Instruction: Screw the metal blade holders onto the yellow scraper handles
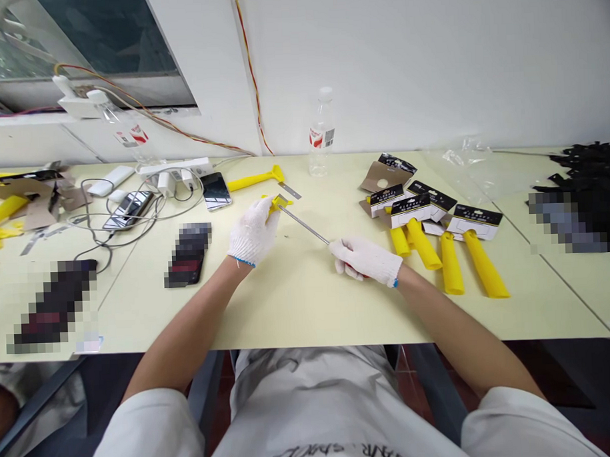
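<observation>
My left hand [255, 231], in a white knit glove, is closed on a small yellow plastic scraper head [280, 203]. My right hand [365, 258], gloved the same way, grips the handle of a screwdriver; only a bit of red shows below the fingers. The screwdriver's long metal shaft [305, 224] slants up and left, its tip at the yellow head. Just beyond my left hand lie a yellow scraper handle [250, 181] with a wide head and a loose flat metal blade [290, 190].
Several carded yellow scrapers [451, 263] lie to the right. Black parts [591, 178] are heaped at far right beside a clear plastic bag [470, 169]. A bottle [322, 134] stands by the wall. Phones [188, 254], cables and a power strip [175, 168] lie left.
</observation>
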Motion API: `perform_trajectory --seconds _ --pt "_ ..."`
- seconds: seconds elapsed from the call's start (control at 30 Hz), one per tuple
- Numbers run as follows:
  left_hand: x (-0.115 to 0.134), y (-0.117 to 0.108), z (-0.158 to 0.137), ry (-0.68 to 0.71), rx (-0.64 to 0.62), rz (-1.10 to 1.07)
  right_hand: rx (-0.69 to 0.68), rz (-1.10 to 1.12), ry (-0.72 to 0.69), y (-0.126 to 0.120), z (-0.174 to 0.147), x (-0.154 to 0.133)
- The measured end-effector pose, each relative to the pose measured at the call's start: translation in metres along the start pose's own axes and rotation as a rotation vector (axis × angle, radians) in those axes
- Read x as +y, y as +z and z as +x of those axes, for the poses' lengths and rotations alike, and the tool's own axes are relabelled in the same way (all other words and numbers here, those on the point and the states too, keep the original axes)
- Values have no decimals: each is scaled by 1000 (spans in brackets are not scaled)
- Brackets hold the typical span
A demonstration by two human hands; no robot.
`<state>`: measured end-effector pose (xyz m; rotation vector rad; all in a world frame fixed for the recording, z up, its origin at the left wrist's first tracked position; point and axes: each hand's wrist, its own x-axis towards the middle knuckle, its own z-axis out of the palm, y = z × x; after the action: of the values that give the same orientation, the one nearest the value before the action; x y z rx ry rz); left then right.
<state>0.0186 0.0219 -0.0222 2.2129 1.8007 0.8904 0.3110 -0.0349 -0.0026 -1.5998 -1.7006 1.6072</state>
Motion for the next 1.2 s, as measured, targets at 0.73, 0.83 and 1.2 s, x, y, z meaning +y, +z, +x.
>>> perform_trajectory --seconds 0.73,0.83,1.2 --pt "2 -2 0 -13 -7 6 6 -43 -78 -1 0 1" --pt "2 -2 0 -11 2 13 13 -43 -74 1 0 2" --pt "4 -3 1 34 -20 -21 -17 2 -68 -2 1 4"
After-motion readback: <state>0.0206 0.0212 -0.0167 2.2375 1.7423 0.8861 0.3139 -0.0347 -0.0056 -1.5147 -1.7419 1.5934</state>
